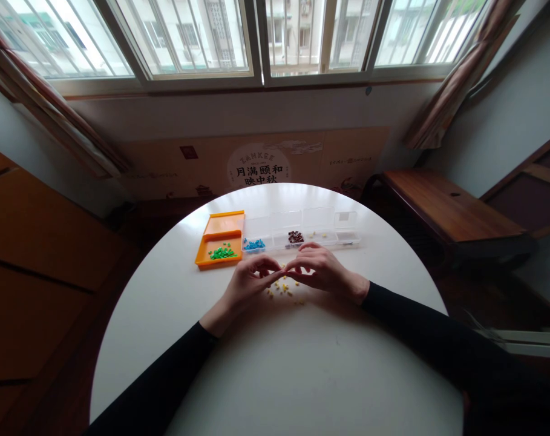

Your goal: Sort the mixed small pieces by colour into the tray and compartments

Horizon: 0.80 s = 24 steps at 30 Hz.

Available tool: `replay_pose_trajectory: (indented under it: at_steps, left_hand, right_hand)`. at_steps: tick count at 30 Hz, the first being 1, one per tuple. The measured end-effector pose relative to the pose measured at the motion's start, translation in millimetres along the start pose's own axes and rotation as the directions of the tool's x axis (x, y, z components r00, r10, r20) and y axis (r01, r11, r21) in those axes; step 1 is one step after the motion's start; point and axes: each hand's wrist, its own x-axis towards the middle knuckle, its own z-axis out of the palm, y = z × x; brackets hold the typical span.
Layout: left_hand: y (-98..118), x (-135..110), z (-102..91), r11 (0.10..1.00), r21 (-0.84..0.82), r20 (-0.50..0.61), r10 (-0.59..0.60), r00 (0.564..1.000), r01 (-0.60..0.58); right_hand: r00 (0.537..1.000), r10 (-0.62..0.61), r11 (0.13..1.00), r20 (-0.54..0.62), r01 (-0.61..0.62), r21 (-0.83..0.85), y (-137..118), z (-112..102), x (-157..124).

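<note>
Left hand and right hand, grips pinched together, meet over yellow beads.

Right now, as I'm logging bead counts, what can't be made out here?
Head view: anything pinched between left hand and right hand, hidden by curled fingers.
Head view: number of yellow beads, too small, some under the hands.
Head view: clear box, right-end contents, too small.

Orange tray of green beads, wooden bench, printed cardboard panel below the window
</note>
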Motion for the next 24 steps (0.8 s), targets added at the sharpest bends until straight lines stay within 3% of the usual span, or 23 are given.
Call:
replay_pose_trajectory:
  at_steps: [9,15,20,24]
  left_hand:
    - [4.0,-0.5,0.9,1.0,0.011,0.049,0.011,0.999,-0.012]
    - [2.2,-0.6,-11.3,0.965,0.237,0.045,0.108,0.993,-0.116]
    - [-3.7,-2.4,-21.8,0.832,0.512,0.083,0.196,0.977,-0.211]
    - [-6.3,-2.6,-22.3,0.793,0.546,0.132,0.239,0.962,-0.271]
  right_hand:
    - [0.999,0.002,1.0,-0.045,-0.001,0.025,-1.6,-2.5,3.0]
    - [0.99,0.065,0.996,-0.123,-0.057,0.073,-0.9,-5.4,3.5]
    - [0.981,0.118,0.988,-0.155,-0.1,0.114,-1.9,-10.2,2.8]
    - [0.978,0.139,0.987,-0.158,-0.123,0.105,-0.5,-12.8,2.7]
